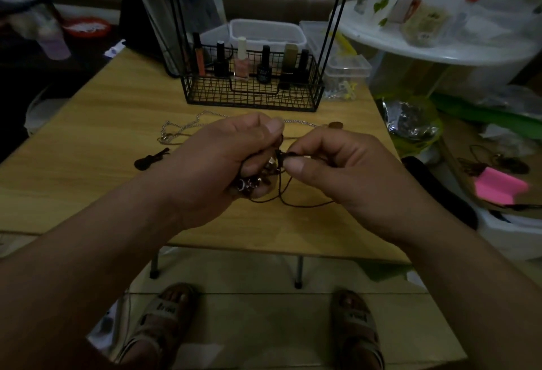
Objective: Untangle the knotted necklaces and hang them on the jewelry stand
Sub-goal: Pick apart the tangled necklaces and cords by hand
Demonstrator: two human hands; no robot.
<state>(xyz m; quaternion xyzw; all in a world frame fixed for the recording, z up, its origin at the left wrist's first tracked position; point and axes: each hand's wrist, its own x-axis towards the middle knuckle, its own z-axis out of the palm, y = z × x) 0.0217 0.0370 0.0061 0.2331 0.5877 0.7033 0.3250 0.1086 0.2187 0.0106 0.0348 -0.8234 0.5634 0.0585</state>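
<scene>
Working just above the tabletop (pixel 102 193), we curl our left hand (pixel 223 158) tight round the charm bundle (pixel 255 181). Our right hand (pixel 337 170) pinches the knot (pixel 281 154), at nine o'clock from its fingers; the black cord (pixel 305 206) trails toward six.

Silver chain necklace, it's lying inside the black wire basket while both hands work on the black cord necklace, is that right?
Not quite. The head view shows the silver chain necklace lying on the wooden table in front of the black wire basket, not inside it. The left hand and right hand do both work on the black cord necklace.
</scene>
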